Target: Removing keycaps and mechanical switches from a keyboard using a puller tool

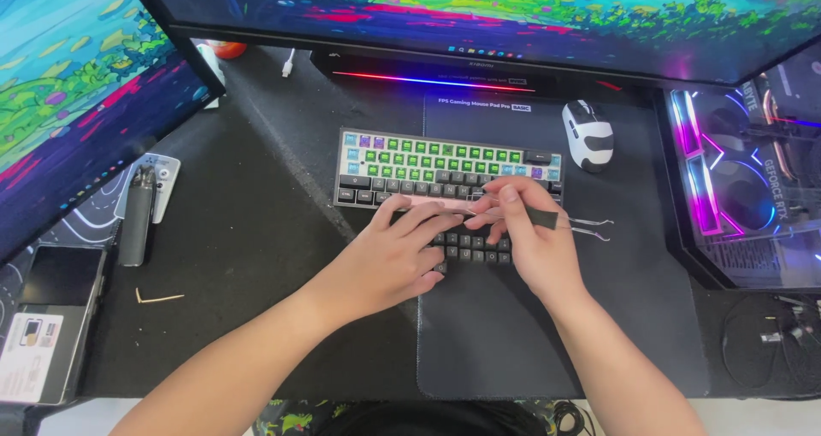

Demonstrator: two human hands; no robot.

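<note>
A white mouse [588, 134] sits on the dark mouse pad [633, 316], monitors [77, 85] glowing behind.

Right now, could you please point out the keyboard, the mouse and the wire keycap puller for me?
keyboard [428, 158], head view, on the green keys of its upper rows.
mouse [588, 134], head view, on its white back.
wire keycap puller [590, 225], head view, on the wire loops beyond the right hand [534, 244].

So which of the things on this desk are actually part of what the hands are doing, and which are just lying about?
In use:
- keyboard, with its green, blue and dark keycaps
- wire keycap puller, held in the right hand
- left hand, resting on the keys

Lying about:
- white and black mouse
- dark mouse pad
- small grey device at left
- phone
- small bent stick
</note>
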